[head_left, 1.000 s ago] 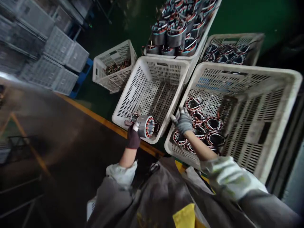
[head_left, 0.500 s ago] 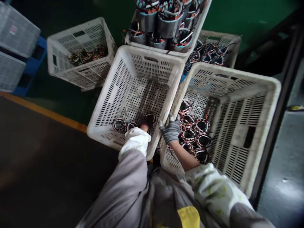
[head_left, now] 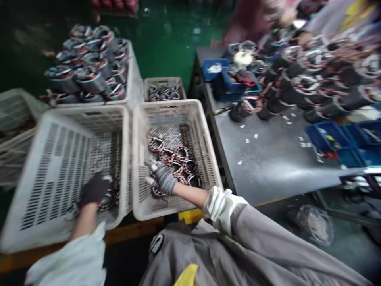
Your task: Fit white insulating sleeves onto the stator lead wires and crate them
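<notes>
My left hand (head_left: pixel 95 188), in a dark glove, reaches down into the left white crate (head_left: pixel 56 159). Beside and partly under it are a few wire-wound stator cores (head_left: pixel 107 200); motion blur and the back of the hand hide its fingertips. My right hand (head_left: pixel 164 178), in a grey striped glove with pale fingertips, is over the right white crate (head_left: pixel 205 153). Its fingers are stretched out and apart, near the crate's left wall, and nothing shows in them. Beneath and beside it several stator cores (head_left: pixel 181 153) with red and white wires stand grouped together.
Behind the crates, a crate of stacked grey stators (head_left: pixel 91 79) and a smaller crate of stators (head_left: pixel 164 93) stand. A metal workbench (head_left: pixel 262 155) on the right holds many stators and blue bins (head_left: pixel 330 139). A blurred person (head_left: pixel 256 20) is beyond the bench.
My view has swung to the right, bringing the workbench into sight. My right hand has come off the rim between the crates and is over the right crate. My left hand stays in the left crate.
</notes>
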`<state>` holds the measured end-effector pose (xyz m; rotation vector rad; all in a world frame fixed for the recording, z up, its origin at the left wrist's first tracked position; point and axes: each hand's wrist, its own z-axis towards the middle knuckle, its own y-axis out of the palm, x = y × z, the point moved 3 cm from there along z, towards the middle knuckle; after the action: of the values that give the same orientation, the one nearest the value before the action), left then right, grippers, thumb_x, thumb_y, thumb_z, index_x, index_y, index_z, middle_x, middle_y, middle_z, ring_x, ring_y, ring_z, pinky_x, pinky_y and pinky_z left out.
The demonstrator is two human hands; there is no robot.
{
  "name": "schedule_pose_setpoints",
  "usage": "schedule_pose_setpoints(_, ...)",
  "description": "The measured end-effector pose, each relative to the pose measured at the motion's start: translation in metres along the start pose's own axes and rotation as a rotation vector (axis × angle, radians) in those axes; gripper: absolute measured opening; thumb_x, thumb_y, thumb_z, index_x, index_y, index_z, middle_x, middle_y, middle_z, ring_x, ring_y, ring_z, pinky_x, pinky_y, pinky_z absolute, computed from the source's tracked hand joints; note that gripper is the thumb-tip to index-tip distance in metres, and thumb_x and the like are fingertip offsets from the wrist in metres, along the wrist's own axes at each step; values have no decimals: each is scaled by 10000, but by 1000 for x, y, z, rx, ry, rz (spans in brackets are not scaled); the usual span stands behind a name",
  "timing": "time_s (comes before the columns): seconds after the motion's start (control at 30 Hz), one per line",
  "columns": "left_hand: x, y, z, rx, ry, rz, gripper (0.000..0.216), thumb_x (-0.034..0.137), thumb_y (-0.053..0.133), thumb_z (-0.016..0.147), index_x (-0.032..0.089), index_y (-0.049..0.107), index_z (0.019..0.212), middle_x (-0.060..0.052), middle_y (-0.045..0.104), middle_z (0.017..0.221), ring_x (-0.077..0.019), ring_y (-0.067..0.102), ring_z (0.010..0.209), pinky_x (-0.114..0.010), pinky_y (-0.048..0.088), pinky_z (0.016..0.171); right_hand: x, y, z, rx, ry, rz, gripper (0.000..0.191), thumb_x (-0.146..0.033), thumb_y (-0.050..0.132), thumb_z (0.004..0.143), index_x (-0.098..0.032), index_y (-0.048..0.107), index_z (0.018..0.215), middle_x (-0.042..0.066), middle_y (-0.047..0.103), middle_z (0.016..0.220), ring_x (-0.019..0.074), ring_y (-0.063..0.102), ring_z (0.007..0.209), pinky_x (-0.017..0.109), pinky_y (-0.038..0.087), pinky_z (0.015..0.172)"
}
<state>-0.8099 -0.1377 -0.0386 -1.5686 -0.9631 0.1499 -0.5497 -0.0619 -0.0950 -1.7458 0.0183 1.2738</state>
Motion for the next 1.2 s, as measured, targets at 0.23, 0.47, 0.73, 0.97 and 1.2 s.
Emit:
schedule_pose_setpoints(0.23, 104, 84, -165, 489, -109, -23, 240, 486, 548, 860, 265, 596, 942, -126, 743, 989, -419, 737, 1090, -641, 609, 1008, 111, -74, -285, 305, -266, -26, 576, -287, 609, 1016, -194, 575, 1584, 169, 709, 1477, 299, 641, 1377, 547, 532, 1199)
schedule_pose_setpoints(0.47, 354, 316, -267, -21, 286, -108, 565, 410, 515, 984, 204, 619, 1499, -211, 691, 1515, -361, 582, 1527, -518, 443, 1307, 248, -120, -420, 173, 22, -220, 604, -206, 670, 938, -159, 671, 1541, 208, 675, 1558, 351, 642, 1428, 614, 496, 1240)
schedule_pose_setpoints(0.73, 537, 410, -269, -488, 546, -14, 596, 333, 558, 994, 232, 626, 1577, -153, 690, 1561, -352, 537, 1581, -539, 385, 1359, 368, -205, -451, 248, 134, -405, 567, -218, 663, 957, -227, 715, 1522, 161, 659, 1602, 343, 612, 1479, 595, 448, 1273)
schedule_pose_setpoints(0.97, 725, 368, -251, -298, 1239, -114, 627, 429, 544, 1048, 219, 546, 1639, -116, 608, 1661, -286, 501, 1604, -514, 304, 1402, 507, -363, -489, 444, 555, -531, 530, -274, 487, 1034, -218, 739, 1497, 170, 679, 1576, 349, 617, 1464, 578, 441, 1259)
schedule_pose_setpoints(1.2, 860, 309, -151, 108, 1168, 293, 732, 546, 644, 1019, 156, 542, 1629, -212, 619, 1613, -393, 472, 1589, -590, 209, 1375, 551, -397, -510, 516, 584, -556, 556, -322, 436, 1039, -194, 742, 1486, 166, 688, 1567, 360, 603, 1480, 596, 402, 1302)
